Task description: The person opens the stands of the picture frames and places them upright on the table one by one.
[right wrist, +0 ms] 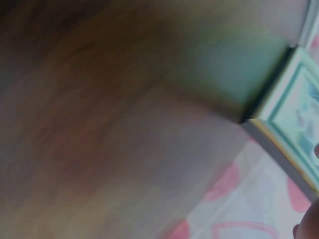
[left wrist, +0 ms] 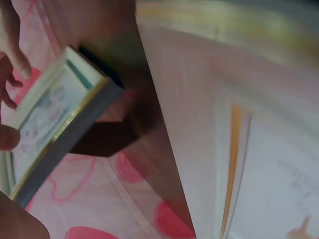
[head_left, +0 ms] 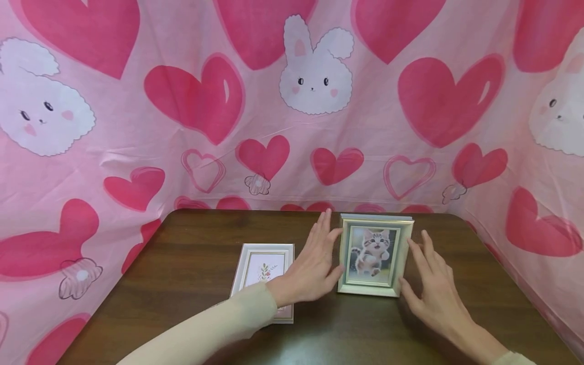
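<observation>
No readable text, brand, number or sign in any view. Closest candidate: faint grey marks (left wrist: pixel 297 177) toward 4 o'clock in the left wrist view, on the pale insert (left wrist: pixel 271 164) of a white frame (left wrist: pixel 184 99) (maybe lettering, maybe drawing; too blurred to tell). Head view, toward 7 o'clock: flower print (head_left: pixel 265 271), partly covered by an arm, nothing legible on the visible part. Toward 4 o'clock there: kitten picture (head_left: pixel 371 253), no legible wording either. Right wrist view (mostly blur): nothing legible.

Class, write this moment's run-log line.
kitten frame: standing; left hand: at left side; right hand: at right side; flower frame: partly hidden by sleeve
</observation>
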Motion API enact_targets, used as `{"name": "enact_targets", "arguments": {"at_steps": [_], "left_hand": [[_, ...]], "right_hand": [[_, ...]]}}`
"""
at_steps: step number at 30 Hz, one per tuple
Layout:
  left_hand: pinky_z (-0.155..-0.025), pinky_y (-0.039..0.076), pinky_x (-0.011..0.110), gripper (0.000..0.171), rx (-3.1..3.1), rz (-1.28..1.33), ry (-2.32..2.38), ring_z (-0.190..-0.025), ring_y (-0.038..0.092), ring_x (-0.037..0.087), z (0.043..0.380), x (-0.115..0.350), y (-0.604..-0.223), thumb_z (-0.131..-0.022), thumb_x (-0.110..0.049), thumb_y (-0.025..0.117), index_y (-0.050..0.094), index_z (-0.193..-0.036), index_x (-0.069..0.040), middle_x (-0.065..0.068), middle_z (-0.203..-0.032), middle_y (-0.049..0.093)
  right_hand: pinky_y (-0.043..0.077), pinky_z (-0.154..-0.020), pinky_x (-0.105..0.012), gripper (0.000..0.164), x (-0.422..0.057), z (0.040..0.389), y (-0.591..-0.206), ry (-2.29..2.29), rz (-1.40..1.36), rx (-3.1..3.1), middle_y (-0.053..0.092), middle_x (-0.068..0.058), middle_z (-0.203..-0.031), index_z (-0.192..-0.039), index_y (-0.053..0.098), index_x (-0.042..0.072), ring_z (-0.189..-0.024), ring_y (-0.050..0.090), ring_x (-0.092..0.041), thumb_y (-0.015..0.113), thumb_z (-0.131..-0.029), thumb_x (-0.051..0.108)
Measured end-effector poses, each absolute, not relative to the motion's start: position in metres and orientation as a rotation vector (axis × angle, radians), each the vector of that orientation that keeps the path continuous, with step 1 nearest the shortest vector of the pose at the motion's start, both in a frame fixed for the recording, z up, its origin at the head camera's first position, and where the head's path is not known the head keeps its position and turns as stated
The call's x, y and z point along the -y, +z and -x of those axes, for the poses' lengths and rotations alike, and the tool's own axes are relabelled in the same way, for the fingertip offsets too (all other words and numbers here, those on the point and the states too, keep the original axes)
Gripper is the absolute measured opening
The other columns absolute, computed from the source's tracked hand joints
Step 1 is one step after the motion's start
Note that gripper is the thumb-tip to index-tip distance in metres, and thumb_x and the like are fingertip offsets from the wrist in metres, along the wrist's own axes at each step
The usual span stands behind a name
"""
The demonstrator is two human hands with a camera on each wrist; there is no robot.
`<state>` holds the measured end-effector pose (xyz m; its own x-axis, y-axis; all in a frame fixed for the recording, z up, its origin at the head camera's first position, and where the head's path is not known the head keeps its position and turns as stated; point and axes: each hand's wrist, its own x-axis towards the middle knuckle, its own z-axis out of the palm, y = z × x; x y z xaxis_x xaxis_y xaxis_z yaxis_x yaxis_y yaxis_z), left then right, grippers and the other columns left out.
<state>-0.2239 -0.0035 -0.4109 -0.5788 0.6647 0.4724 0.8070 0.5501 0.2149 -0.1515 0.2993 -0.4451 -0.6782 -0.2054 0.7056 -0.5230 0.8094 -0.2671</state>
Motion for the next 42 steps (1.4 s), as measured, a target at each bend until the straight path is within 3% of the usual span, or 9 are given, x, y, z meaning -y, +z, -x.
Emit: {"name": "enact_targets", "arguments": {"at_steps": [3,6,9,11,15,22,31,37,42], "left_hand": [[-0.127,0.010,0.050,0.080,2.469,1.150,-0.701,-0.161,-0.004,0.030,0.212,0.010,-0.409,-0.098,-0.029,0.072,0.021,-0.156,-0.008,0.010,-0.175,-0.011],[-0.125,0.020,0.050,0.069,2.460,1.083,-0.742,-0.159,0.015,0.031,0.201,0.015,-0.406,-0.099,-0.028,0.071,0.032,-0.152,-0.007,0.012,-0.172,0.017],[-0.117,0.037,0.044,0.057,2.451,1.025,-0.729,-0.142,0.041,0.026,0.192,0.019,-0.402,-0.099,-0.028,0.070,0.044,-0.145,-0.007,0.009,-0.148,0.050],[-0.106,0.044,0.039,0.049,2.453,0.995,-0.712,-0.125,0.051,0.021,0.187,0.021,-0.399,-0.099,-0.028,0.070,0.051,-0.140,-0.008,0.005,-0.128,0.059],[-0.088,0.047,0.034,0.036,2.461,0.996,-0.708,-0.100,0.053,0.016,0.176,0.026,-0.396,-0.099,-0.028,0.070,0.058,-0.128,-0.010,0.000,-0.107,0.061],[-0.081,0.047,0.029,0.020,2.496,1.074,-0.743,-0.091,0.052,0.011,0.163,0.034,-0.394,-0.100,-0.025,0.069,0.060,-0.114,-0.013,-0.004,-0.101,0.059],[-0.080,0.047,0.028,0.013,2.598,1.135,-0.729,-0.091,0.052,0.009,0.150,0.045,-0.402,-0.102,-0.025,0.068,0.060,-0.108,-0.017,-0.008,-0.099,0.057],[-0.073,0.043,0.024,0.013,2.601,1.149,-0.731,-0.085,0.049,0.006,0.144,0.051,-0.403,-0.101,-0.023,0.069,0.059,-0.106,-0.019,-0.011,-0.095,0.054],[-0.074,0.042,0.022,0.013,2.587,1.170,-0.749,-0.084,0.048,0.005,0.138,0.053,-0.403,-0.100,-0.020,0.069,0.058,-0.106,-0.019,-0.010,-0.095,0.054]], "right_hand": [[0.032,-0.093,-0.067,0.079,-0.293,0.146,-0.434,0.630,-0.502,2.223,0.029,-0.019,-0.170,-0.159,0.043,0.003,-0.128,0.045,-0.054,0.065,-0.088,0.030],[0.034,-0.097,-0.052,0.073,-0.286,0.141,-0.423,0.627,-0.481,2.158,0.053,-0.020,-0.153,-0.156,0.047,0.003,-0.124,0.052,-0.046,0.057,-0.094,0.040],[0.033,-0.101,-0.033,0.069,-0.278,0.135,-0.414,0.625,-0.475,2.121,0.066,-0.019,-0.133,-0.152,0.053,0.002,-0.119,0.056,-0.037,0.057,-0.095,0.042],[0.030,-0.104,-0.023,0.065,-0.272,0.130,-0.410,0.644,-0.491,2.116,0.068,-0.016,-0.127,-0.146,0.058,0.001,-0.117,0.057,-0.034,0.059,-0.094,0.038],[0.030,-0.106,-0.016,0.051,-0.257,0.122,-0.404,0.681,-0.527,2.130,0.071,-0.012,-0.118,-0.133,0.067,0.001,-0.109,0.059,-0.030,0.070,-0.086,0.022],[0.046,-0.081,-0.031,0.054,-0.229,0.114,-0.401,0.629,-0.475,2.286,0.071,0.001,-0.109,-0.127,0.070,0.010,-0.094,0.061,-0.017,0.086,-0.076,0.008],[0.047,-0.082,-0.020,0.048,-0.207,0.111,-0.411,0.683,-0.517,2.372,0.066,0.012,-0.105,-0.122,0.073,0.017,-0.093,0.061,-0.011,0.087,-0.077,0.007],[0.052,-0.074,-0.027,0.044,-0.196,0.109,-0.416,0.740,-0.585,2.375,0.060,0.018,-0.100,-0.115,0.072,0.021,-0.089,0.060,-0.008,0.087,-0.078,0.004],[0.054,-0.076,-0.028,0.041,-0.188,0.108,-0.417,0.764,-0.623,2.378,0.062,0.018,-0.102,-0.115,0.072,0.016,-0.090,0.061,-0.007,0.086,-0.079,0.002]]}}
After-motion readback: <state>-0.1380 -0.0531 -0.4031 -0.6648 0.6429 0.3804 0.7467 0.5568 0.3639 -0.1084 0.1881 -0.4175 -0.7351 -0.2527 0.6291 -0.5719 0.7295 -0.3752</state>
